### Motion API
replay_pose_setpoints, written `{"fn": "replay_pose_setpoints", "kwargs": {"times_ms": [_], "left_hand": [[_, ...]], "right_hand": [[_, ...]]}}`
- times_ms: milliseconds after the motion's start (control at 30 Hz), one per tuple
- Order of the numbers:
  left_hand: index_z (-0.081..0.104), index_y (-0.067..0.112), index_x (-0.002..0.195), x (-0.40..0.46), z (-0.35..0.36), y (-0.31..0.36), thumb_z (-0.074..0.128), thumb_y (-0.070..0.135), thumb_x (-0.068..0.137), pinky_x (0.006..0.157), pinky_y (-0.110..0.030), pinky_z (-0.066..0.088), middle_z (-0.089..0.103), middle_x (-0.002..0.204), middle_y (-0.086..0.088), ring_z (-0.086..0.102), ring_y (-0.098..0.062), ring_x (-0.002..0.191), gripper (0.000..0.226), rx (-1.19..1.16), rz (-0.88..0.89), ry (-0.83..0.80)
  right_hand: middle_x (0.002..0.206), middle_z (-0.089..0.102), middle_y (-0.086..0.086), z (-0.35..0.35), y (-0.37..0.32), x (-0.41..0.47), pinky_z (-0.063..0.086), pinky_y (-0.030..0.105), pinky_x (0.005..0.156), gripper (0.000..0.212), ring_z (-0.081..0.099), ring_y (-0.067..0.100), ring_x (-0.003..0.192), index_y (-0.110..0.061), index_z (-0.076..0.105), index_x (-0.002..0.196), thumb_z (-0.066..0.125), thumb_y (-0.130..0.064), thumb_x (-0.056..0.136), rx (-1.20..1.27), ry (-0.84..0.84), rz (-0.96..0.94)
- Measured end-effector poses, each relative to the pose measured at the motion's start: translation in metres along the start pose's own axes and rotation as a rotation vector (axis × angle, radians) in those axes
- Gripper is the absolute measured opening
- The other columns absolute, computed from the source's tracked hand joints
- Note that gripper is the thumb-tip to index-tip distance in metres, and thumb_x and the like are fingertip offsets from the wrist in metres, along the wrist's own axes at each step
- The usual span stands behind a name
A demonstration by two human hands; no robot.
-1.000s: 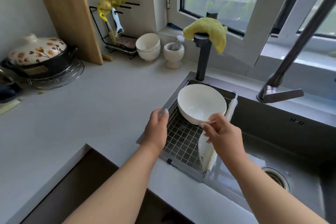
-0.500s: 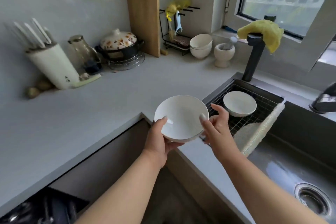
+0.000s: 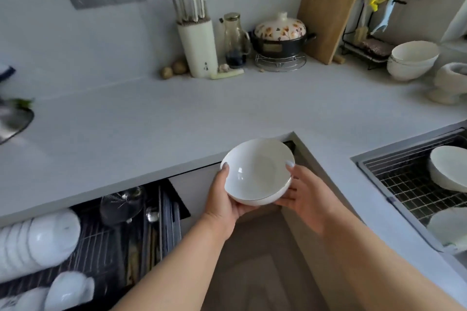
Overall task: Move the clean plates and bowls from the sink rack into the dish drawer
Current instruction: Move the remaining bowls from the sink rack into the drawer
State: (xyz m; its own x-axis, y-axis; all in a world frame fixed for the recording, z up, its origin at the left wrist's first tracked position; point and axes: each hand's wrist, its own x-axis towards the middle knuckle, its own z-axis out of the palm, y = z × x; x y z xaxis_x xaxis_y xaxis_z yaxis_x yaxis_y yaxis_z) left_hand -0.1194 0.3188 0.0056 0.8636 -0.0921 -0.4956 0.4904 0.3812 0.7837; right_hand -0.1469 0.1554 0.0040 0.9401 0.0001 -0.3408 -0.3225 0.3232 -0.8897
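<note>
Since the earlier frame the bowl point(image 3: 257, 171) had travelled leftward, away from the sink rack point(image 3: 414, 179) and out past the inner corner of the bench point(image 3: 177, 121), and the open dish drawer point(image 3: 101, 242) had come into sight at the lower left. In that drawer a row of white bowls point(image 3: 38, 242) stood on edge in the wire frame, with more white pieces below them, though blur there made it hard to say whether those were bowls or cups. The left hand point(image 3: 222, 202) cupped the bowl from beneath, its thumb hooked over the near-left rim; the bowl hung in the air between the two hands, above the floor and tipped slightly toward the camera. The right hand point(image 3: 305, 194) clasped the opposite side, thumb on the rim and fingers curled under. Further right, two more white dishes point(image 3: 447, 171) waited on the sink rack. The bowl looked like glazed ceramic, so it was probably stiff, moderately heavy, smooth enough to slip if damp, and liable to chip against the wire or its neighbours. Thumb over the rim with fingers beneath the wall seemed the sound hold, and it would likely need easing down on edge beside the row rather than dropping.
</note>
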Motion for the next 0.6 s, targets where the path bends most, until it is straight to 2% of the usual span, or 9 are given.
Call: {"fn": "replay_pose_setpoints", "kwargs": {"times_ms": [100, 200, 300, 367, 467, 533, 600], "left_hand": [[0.059, 0.023, 0.108, -0.005, -0.052, 0.013, 0.042, 0.047, 0.096, 0.066, -0.041, 0.055, 0.067, 0.106, -0.009, 0.066, -0.029, 0.088, 0.032, 0.019, -0.003, 0.065], [0.058, 0.022, 0.105, -0.013, -0.107, 0.029, 0.043, 0.043, 0.098, 0.066, -0.043, 0.055, 0.067, 0.102, -0.010, 0.067, -0.031, 0.086, 0.026, 0.016, -0.024, 0.105], [0.056, 0.019, 0.106, -0.018, -0.166, 0.042, 0.043, 0.040, 0.100, 0.067, -0.044, 0.058, 0.066, 0.105, -0.014, 0.069, -0.035, 0.086, 0.025, 0.081, -0.032, 0.167], [0.057, 0.015, 0.109, -0.022, -0.205, 0.051, 0.042, 0.041, 0.101, 0.065, -0.040, 0.059, 0.068, 0.101, -0.015, 0.071, -0.031, 0.078, 0.031, 0.158, -0.006, 0.247], [0.061, 0.008, 0.105, -0.029, -0.268, 0.063, 0.036, 0.043, 0.103, 0.071, -0.038, 0.057, 0.070, 0.088, -0.015, 0.070, -0.026, 0.074, 0.043, 0.273, -0.003, 0.373], [0.061, 0.012, 0.100, -0.032, -0.311, 0.066, 0.033, 0.047, 0.102, 0.082, -0.043, 0.055, 0.070, 0.092, -0.017, 0.068, -0.028, 0.084, 0.046, 0.399, 0.013, 0.463], [0.060, 0.018, 0.095, -0.033, -0.354, 0.064, 0.030, 0.049, 0.101, 0.090, -0.044, 0.050, 0.068, 0.097, -0.010, 0.065, -0.025, 0.092, 0.044, 0.655, 0.057, 0.538]], "right_hand": [[0.103, 0.067, 0.025, 0.050, 0.014, 0.007, 0.053, 0.040, 0.082, 0.049, 0.066, 0.032, 0.088, -0.011, 0.063, 0.113, 0.057, -0.043, 0.076, -0.023, -0.021, 0.058], [0.092, 0.064, 0.020, 0.103, 0.032, 0.015, 0.052, 0.036, 0.071, 0.035, 0.063, 0.027, 0.073, -0.008, 0.061, 0.112, 0.053, -0.034, 0.090, -0.023, -0.023, 0.116], [0.078, 0.062, 0.014, 0.156, 0.052, 0.024, 0.050, 0.035, 0.066, 0.027, 0.059, 0.023, 0.065, -0.009, 0.062, 0.102, 0.052, -0.032, 0.091, -0.084, -0.005, 0.166], [0.072, 0.059, 0.009, 0.190, 0.066, 0.030, 0.048, 0.033, 0.063, 0.020, 0.057, 0.021, 0.062, -0.011, 0.061, 0.095, 0.053, -0.029, 0.092, -0.155, -0.002, 0.172], [0.078, 0.063, 0.009, 0.234, 0.090, 0.038, 0.049, 0.033, 0.064, 0.014, 0.060, 0.023, 0.070, -0.014, 0.061, 0.091, 0.054, -0.027, 0.092, -0.260, -0.039, 0.185], [0.089, 0.066, 0.013, 0.258, 0.111, 0.045, 0.052, 0.034, 0.067, 0.017, 0.063, 0.027, 0.078, -0.013, 0.061, 0.094, 0.057, -0.029, 0.090, -0.320, -0.068, 0.204], [0.099, 0.065, 0.016, 0.280, 0.133, 0.053, 0.054, 0.035, 0.068, 0.022, 0.064, 0.030, 0.087, -0.014, 0.060, 0.100, 0.059, -0.033, 0.088, -0.378, -0.082, 0.229]]}}
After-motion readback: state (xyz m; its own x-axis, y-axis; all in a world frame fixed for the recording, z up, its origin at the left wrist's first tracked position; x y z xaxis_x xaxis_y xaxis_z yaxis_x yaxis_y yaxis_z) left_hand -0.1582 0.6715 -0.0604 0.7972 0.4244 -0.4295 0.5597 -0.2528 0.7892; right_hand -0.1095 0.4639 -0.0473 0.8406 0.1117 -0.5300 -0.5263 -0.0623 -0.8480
